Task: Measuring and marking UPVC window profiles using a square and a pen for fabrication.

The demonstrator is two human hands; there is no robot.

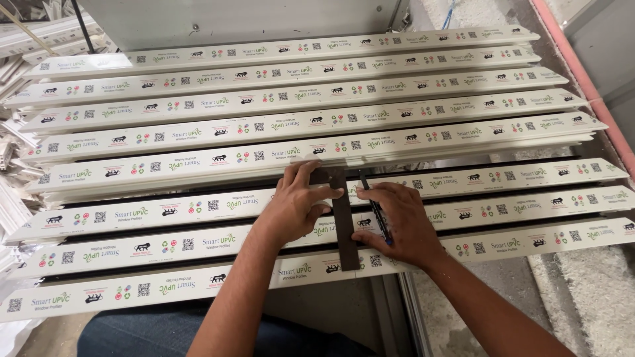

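Nearest me, my left hand [294,201] lies flat, fingers spread, pressing the top of a dark flat square [344,221] laid across the white window profiles [198,139]; just right of the square, my right hand [397,225] grips a black pen [376,208], its tip against the square's edge; the square spans the three nearest profiles; beyond it more profiles lie in parallel rows; farther off, past the last row, stands a grey panel [231,20].
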